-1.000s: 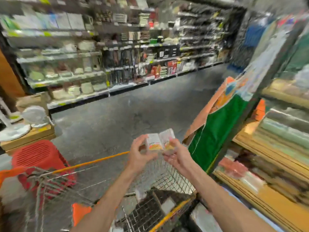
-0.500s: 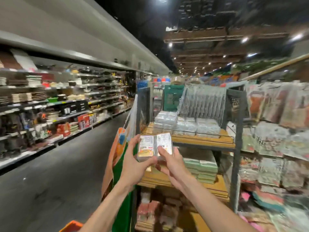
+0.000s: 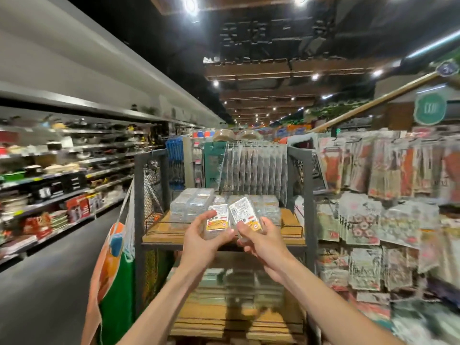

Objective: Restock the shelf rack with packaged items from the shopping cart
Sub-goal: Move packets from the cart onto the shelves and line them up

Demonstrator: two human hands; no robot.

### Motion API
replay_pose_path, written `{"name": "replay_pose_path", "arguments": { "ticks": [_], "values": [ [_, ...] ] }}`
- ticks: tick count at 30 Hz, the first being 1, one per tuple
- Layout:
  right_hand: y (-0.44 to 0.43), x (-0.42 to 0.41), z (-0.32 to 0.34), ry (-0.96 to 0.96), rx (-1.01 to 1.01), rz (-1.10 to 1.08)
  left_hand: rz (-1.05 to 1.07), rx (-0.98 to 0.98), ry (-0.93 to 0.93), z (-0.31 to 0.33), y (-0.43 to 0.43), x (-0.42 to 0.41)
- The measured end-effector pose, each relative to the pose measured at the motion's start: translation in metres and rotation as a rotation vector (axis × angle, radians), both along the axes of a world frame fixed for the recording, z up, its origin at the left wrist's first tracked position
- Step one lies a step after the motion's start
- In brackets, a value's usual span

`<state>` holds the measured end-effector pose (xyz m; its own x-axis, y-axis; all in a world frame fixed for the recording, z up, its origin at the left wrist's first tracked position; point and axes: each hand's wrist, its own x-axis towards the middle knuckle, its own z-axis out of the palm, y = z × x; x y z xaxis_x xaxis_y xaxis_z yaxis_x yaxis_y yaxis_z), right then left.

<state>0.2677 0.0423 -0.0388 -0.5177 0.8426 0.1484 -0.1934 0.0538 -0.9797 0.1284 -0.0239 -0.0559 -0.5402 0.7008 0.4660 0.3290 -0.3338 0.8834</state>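
Print on the labels of the left packet (image 3: 217, 220) and the right packet (image 3: 245, 214) was too small to read, and the goods at the right of the frame were smeared by blur. Fingers hid the lower ends of both clear packets, and both forearms ran off the bottom edge.

The pair, each with a white, yellow and red label, was held side by side and touching, in the air in front of the shelf rack (image 3: 308, 185) at the level of its upper wooden shelf (image 3: 159, 235). On that shelf, stacks of similar clear packs (image 3: 191, 202) stood behind the held pair and were partly screened by it. A row of hanging bags (image 3: 256, 168) stood at the back. Flat stacks (image 3: 236, 287) filled the lower shelf, crossed by the arms.

An orange-and-green cloth item (image 3: 114, 282) hung on the rack's left side, and carded packs (image 3: 373, 170) hung to its right. Aisle shelving (image 3: 62, 185) lined the far left.

The left hand (image 3: 201, 241) gripped the left packet, thumb on its face and fingers curled behind. The right hand (image 3: 261, 242) gripped the right packet from below, thumb against its front and fingers wrapped under. Both arms were stretched forward.
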Motion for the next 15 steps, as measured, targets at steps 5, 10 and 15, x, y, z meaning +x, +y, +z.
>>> {"name": "replay_pose_path", "arguments": {
  "ticks": [5,10,15],
  "values": [
    [0.057,-0.013,0.008,-0.052,0.045,-0.142,-0.042,-0.007,0.163,0.019,0.043,-0.025],
    [0.104,-0.025,0.036,-0.181,0.219,-0.304,-0.028,-0.072,0.254,0.055,0.086,-0.079],
    [0.168,-0.049,0.071,-0.271,0.368,-0.398,-0.041,-0.128,0.187,0.124,0.13,-0.126]
  ]
}}
